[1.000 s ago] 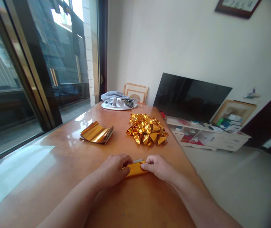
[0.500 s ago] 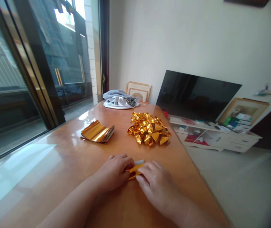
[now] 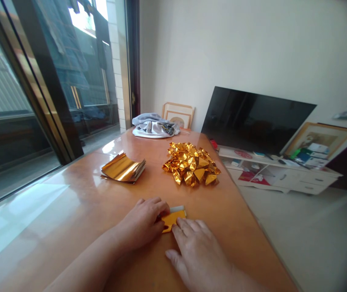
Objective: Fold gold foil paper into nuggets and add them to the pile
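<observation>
A folded sheet of gold foil paper [image 3: 173, 218] lies on the table in front of me, a pale strip along its far edge. My left hand [image 3: 144, 223] is closed over the sheet's left end, thumb at the near side and fingers at the far side. With fingertips resting on the lower right of the sheet, my right hand [image 3: 199, 249] lies fairly flat, its thumb spread away on the tabletop. Beyond my hands, a heap of folded gold foil pieces [image 3: 191, 164] sits to the right, and a stack of flat gold foil sheets [image 3: 123, 168] to the left.
The glossy wooden table [image 3: 78, 219] has its right edge beside the heap. A grey cloth bundle [image 3: 153, 125] lies at the far end. A sliding glass door [image 3: 78, 77] is on the left; a television [image 3: 255, 121] stands on a white cabinet [image 3: 307, 176] beyond.
My right hand has gone from pinching the foil paper to lying flatter on it, slightly nearer to me, its thumb now apart. The sheet looks flatter. My left hand has stayed nearly still.
</observation>
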{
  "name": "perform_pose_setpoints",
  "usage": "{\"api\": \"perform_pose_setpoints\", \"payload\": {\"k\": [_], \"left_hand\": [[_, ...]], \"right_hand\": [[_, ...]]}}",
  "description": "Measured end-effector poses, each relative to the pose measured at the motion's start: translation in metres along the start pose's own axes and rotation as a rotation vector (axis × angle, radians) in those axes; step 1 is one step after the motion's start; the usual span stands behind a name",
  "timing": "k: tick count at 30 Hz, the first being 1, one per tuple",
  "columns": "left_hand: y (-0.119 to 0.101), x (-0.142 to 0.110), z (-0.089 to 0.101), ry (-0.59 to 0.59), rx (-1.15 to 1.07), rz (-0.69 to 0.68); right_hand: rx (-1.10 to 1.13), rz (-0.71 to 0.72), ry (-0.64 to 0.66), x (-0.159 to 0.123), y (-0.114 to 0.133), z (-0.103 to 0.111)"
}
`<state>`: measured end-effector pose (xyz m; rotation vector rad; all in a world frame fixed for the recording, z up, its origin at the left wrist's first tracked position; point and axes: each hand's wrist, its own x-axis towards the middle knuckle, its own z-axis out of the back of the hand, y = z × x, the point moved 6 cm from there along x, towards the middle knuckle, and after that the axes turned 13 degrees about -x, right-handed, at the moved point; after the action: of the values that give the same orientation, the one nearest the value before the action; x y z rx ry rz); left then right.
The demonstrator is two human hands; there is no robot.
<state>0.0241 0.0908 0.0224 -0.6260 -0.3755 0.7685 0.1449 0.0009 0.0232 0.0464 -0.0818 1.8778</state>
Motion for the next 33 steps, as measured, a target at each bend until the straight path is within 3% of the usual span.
{"api": "perform_pose_setpoints", "payload": {"k": [11, 22, 33], "left_hand": [[-0.003, 0.0, 0.003, 0.037, -0.031, 0.012], [0.023, 0.003, 0.013, -0.033, -0.319, 0.176], [0.026, 0.0, 0.005, 0.042, -0.395, 0.132]], "right_hand": [[-0.011, 0.002, 0.013, 0.001, -0.002, 0.003], [-0.046, 0.047, 0.025, 0.0, -0.008, -0.007], [-0.037, 0.078, 0.025, 0.003, -0.012, -0.003]]}}
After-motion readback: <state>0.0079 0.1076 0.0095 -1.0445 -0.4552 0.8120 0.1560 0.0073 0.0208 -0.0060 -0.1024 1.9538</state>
